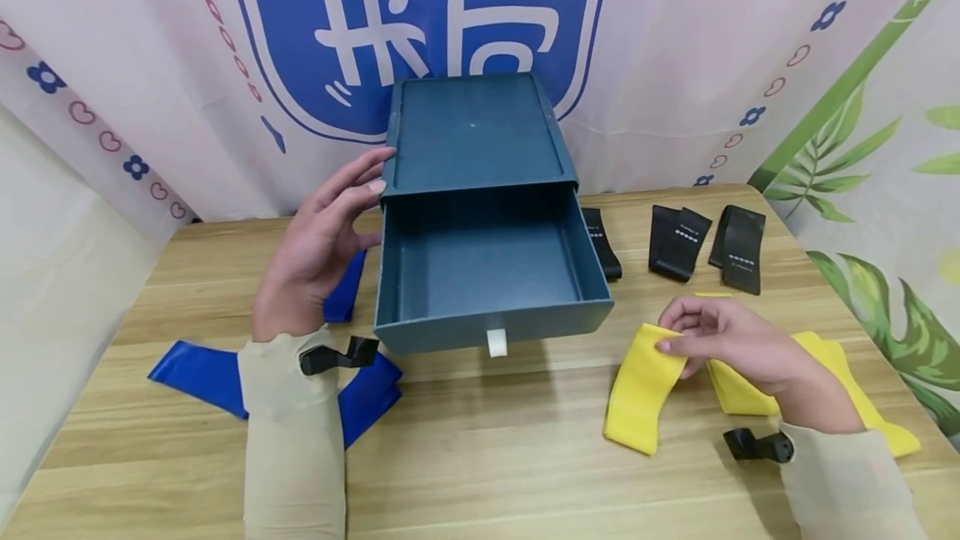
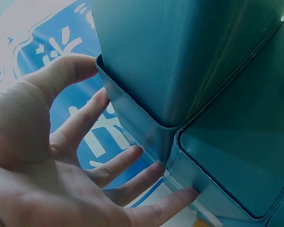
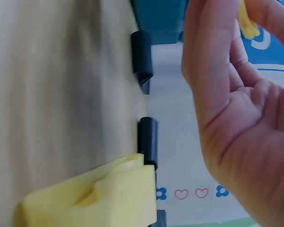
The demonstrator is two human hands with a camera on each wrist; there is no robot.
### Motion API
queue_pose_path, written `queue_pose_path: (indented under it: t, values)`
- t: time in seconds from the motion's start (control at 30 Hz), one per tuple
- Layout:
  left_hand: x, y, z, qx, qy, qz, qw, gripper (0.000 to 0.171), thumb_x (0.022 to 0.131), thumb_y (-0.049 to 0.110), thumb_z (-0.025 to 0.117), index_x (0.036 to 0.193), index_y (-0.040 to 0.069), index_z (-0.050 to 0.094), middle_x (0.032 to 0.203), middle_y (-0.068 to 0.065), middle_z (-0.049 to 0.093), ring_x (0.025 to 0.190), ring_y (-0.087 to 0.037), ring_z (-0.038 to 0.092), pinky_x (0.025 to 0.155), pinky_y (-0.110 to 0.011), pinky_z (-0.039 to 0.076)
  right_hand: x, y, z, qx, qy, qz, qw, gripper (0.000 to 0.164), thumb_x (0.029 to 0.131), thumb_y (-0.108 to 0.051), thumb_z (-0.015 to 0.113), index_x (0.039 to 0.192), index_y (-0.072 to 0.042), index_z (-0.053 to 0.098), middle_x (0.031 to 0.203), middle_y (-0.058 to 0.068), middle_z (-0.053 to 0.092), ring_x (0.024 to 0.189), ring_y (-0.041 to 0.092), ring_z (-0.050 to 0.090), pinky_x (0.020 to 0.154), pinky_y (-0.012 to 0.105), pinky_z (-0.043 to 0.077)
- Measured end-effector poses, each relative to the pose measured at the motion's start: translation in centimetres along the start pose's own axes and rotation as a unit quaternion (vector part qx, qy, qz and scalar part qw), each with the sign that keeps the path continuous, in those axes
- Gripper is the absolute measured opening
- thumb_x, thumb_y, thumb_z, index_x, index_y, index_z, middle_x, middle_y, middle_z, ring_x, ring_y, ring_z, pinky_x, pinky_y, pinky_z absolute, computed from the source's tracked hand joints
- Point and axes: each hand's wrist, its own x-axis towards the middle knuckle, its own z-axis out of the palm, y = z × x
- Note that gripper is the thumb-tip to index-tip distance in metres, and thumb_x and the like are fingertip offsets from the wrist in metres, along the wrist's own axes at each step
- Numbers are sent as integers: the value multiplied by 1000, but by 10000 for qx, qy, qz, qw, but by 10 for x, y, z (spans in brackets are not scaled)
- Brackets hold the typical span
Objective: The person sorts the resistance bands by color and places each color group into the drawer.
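Observation:
A dark teal drawer unit (image 1: 480,136) stands at the back of the table, its drawer (image 1: 442,333) pulled out with nothing visible inside. My left hand (image 1: 307,257) is at the unit's left side. In the left wrist view the thumb touches the edge of the casing, and the other fingers spread along its side. To the right, my right hand (image 1: 742,348) pinches a yellow flat band (image 1: 639,394) between thumb and fingers. That band hangs above the table. More yellow bands (image 1: 843,369) lie beneath and behind this hand; its wrist partly covers them.
Blue bands (image 1: 201,375) lie around and under the left forearm. Several black bands (image 1: 678,242) sit along the back right, one (image 1: 602,247) partly behind the drawer. A white pull tab (image 1: 497,343) sticks out from the drawer front. A printed curtain (image 1: 660,65) hangs behind the table.

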Motion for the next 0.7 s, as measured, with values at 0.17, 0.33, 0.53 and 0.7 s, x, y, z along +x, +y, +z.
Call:
queue_pose_path:
  t: [0.17, 0.33, 0.53, 0.7]
  values:
    - [-2, 1, 0, 95, 84, 14, 9999, 46, 111, 29, 56, 157, 30, 56, 172, 6, 36, 154, -28, 34, 123, -78, 28, -1, -9, -1, 397, 96, -503, 9979, 9, 102, 0, 66, 110, -5, 64, 99, 3, 75, 83, 21, 73, 70, 35, 65]
    - [-2, -1, 0, 157, 113, 33, 9998, 46, 110, 31, 57, 157, 31, 57, 172, 5, 37, 153, -31, 35, 122, -78, 29, 3, -27, -2, 1190, 176, -1075, 9869, 20, 102, 10, 59, 110, -7, 66, 104, 5, 76, 85, 20, 77, 70, 32, 66]
    - [-4, -2, 0, 162, 162, 53, 9997, 47, 110, 34, 59, 157, 30, 56, 172, 3, 37, 155, -31, 34, 122, -78, 30, 6, -68, 0, 1737, 575, -1712, 9681, 20, 102, 14, 55, 106, -2, 65, 105, 7, 74, 84, 20, 76, 71, 33, 66]
    - [-3, -2, 3, 171, 138, 196, 9996, 46, 111, 34, 57, 157, 29, 56, 171, 3, 40, 153, -31, 37, 121, -78, 32, 5, -112, 1, 2591, 913, -2155, 9371, 19, 102, 17, 52, 103, 3, 64, 102, 11, 74, 78, 23, 76, 67, 32, 66]
